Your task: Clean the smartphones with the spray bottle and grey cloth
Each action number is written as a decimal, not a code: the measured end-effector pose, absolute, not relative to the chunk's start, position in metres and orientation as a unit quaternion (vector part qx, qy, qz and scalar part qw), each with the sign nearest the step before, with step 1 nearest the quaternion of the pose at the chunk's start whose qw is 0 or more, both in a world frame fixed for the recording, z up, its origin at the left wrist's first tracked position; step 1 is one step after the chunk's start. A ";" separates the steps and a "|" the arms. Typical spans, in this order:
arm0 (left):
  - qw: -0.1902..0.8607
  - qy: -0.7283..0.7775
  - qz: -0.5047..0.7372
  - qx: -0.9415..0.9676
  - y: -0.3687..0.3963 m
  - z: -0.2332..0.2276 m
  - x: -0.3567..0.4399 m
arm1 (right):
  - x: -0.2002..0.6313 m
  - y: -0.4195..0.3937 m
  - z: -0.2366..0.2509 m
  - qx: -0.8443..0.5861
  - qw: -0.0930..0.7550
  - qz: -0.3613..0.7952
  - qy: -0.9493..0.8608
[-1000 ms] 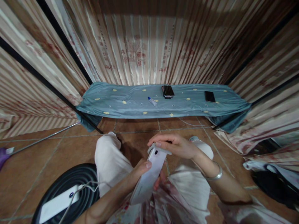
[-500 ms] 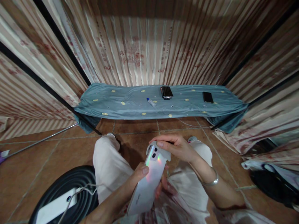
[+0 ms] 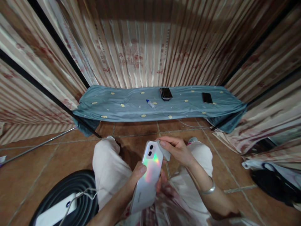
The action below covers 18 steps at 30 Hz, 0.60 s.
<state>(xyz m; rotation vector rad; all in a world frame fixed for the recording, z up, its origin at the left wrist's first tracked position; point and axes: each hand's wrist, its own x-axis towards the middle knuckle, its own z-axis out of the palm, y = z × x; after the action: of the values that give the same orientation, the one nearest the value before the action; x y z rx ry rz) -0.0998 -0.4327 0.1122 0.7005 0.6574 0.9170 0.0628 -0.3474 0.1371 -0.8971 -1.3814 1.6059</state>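
Note:
A silvery-white smartphone point(image 3: 148, 179) is tilted above my lap, its back and two camera lenses facing up. Coloured light reflects off its upper part. My left hand point(image 3: 138, 175) grips it from both long sides, thumb on the left edge and fingers curled at the right. At the phone's top right corner, my right hand point(image 3: 177, 150) pinches a small grey cloth point(image 3: 166, 153) between thumb and fingers. The cloth hangs beside the phone's right edge; whether it touches cannot be made out.
Ahead stands a low bench with a blue cloth point(image 3: 127, 114). On it lie stacked phones point(image 3: 166, 93), a blue-capped bottle point(image 3: 150, 104) and a dark phone point(image 3: 207, 98). At lower left, a white power bank point(image 3: 56, 212) with a cable rests on a round black stool point(image 3: 87, 185).
My right hand has drawn the grey cloth off the phone's top end to its right side, uncovering the camera corner. My left hand keeps its hold.

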 end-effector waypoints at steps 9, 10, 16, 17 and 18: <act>0.758 0.340 0.388 0.400 -0.431 0.110 -0.108 | 0.042 -0.363 0.121 -0.354 0.490 0.708 -0.365; 0.756 0.345 0.384 0.401 -0.431 0.109 -0.109 | 0.041 -0.364 0.121 -0.353 0.492 0.708 -0.362; 0.676 0.386 0.503 0.376 -0.429 0.102 -0.106 | 0.034 -0.364 0.124 -0.356 0.535 0.685 -0.342; 0.659 0.387 0.522 0.379 -0.428 0.102 -0.105 | 0.032 -0.364 0.125 -0.355 0.541 0.684 -0.338; 0.648 0.387 0.534 0.381 -0.428 0.102 -0.105 | 0.030 -0.365 0.127 -0.354 0.543 0.685 -0.333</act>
<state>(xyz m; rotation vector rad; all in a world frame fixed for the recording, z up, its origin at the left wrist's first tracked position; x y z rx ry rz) -0.1048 -0.4279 0.1019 0.8670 0.8798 1.2148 0.0296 -0.3653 0.1266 -0.8398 -0.7908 1.6274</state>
